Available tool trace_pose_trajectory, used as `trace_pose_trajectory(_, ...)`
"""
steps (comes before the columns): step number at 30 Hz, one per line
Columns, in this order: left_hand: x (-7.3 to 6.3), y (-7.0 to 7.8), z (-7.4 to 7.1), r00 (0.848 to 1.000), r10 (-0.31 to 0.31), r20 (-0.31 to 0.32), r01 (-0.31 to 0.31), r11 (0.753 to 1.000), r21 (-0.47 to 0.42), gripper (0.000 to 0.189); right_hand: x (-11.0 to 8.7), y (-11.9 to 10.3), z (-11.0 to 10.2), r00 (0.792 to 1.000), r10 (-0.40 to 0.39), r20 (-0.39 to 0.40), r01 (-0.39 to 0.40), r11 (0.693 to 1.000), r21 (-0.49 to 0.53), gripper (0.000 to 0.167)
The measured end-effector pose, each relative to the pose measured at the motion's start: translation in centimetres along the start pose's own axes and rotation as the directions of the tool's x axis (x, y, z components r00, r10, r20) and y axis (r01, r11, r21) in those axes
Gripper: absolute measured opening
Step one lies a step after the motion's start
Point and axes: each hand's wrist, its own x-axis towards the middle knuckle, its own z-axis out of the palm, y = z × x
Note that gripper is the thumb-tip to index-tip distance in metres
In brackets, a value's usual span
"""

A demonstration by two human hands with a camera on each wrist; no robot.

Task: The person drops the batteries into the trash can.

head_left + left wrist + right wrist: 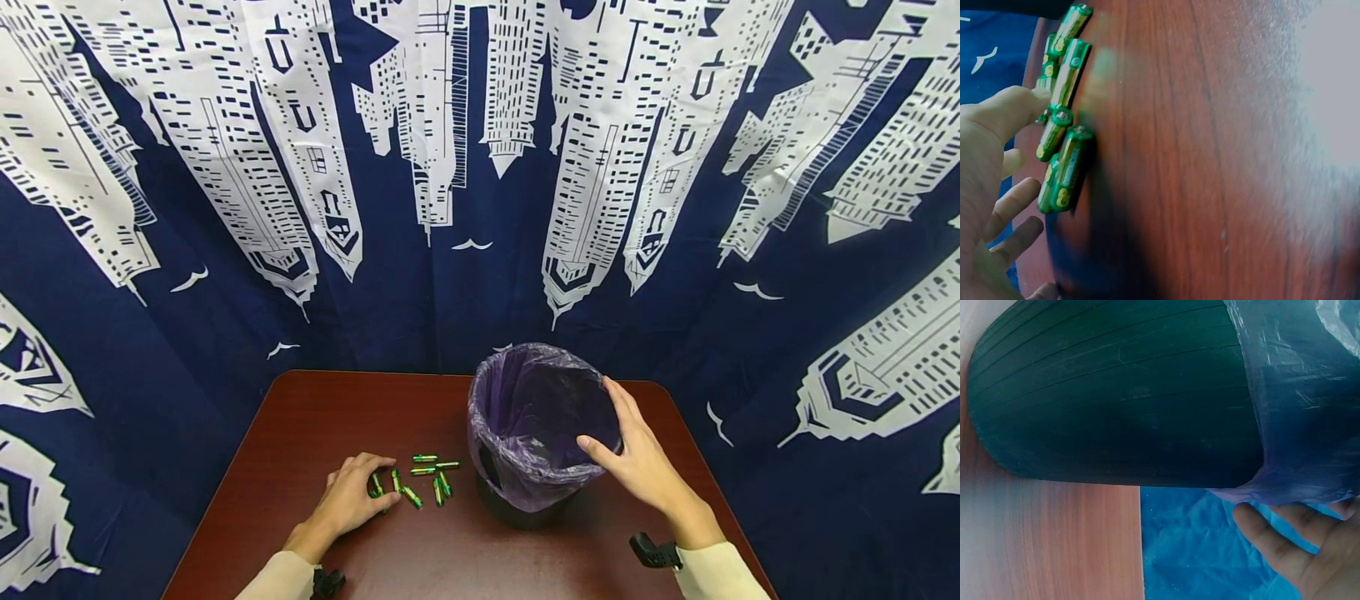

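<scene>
Several small green and gold batteries [412, 497] lie loose on the table. My left hand [352, 493] is beside the nearest of them, thumb and fingers spread apart around a few batteries. In the left wrist view, its thumb overlaps the row of batteries [1069, 169], with the other fingers loosely bent. A dark green trash can [1116, 412] stands upright to the right, lined with a translucent purple bag [525, 475] folded over its rim. My right hand [648, 462] rests at the can's right rim, fairly straight fingers along the bag's outside, thumb over the opening.
The reddish-brown wooden table [360, 417] has rounded back corners. Behind it and at both sides hangs a navy curtain [390, 317] with white buildings and birds. Straps with dark cameras [654, 552] sit at both wrists, below light sleeves.
</scene>
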Motion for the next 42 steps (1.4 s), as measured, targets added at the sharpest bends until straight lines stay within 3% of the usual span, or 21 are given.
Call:
trace_pose_trajectory(19,0.5,0.7,1.4,0.996,0.018,-0.091,-0.013,0.998,0.062,0.050,0.3,0.3,-0.1,1.000,-0.003,0.004,0.003,1.000,0.001,0.109)
trace_pose_trajectory(42,0.6,0.6,2.1,0.991,0.063,-0.121,-0.053,0.995,0.089,0.047,-0.1,0.3,0.2,1.000,-0.005,-0.013,0.005,1.000,0.014,0.107)
